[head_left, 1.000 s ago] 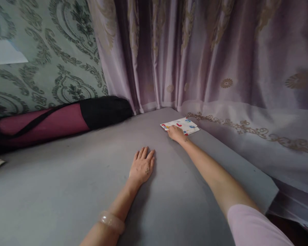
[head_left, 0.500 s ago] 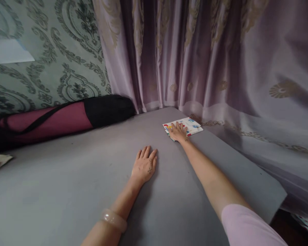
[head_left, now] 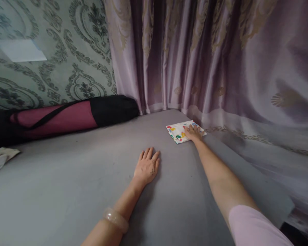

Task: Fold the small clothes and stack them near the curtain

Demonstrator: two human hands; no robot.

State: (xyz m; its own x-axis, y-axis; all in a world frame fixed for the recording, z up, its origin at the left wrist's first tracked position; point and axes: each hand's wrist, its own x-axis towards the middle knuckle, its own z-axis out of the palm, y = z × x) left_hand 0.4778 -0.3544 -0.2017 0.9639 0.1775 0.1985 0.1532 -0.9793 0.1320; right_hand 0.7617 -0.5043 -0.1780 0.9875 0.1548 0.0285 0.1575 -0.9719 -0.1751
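A folded white cloth with a bright multicoloured print lies near the far corner of the grey surface. My right hand rests flat on the cloth's right part with fingers spread, covering some of the print. Nearer to me, my left hand lies palm down on the bare grey surface, its fingers stretched out and slightly apart. A pale bangle circles my left wrist. Between my left hand and the cloth there is a gap.
A long black and maroon bag lies along the patterned wall at the back left. Purple curtains hang behind and to the right of the surface. At the left edge is a crumpled light-coloured piece, perhaps cloth or paper.
My right hand has slid rightward across the cloth, from its left part to its right part. My left hand stays in place while the view shifts slightly.
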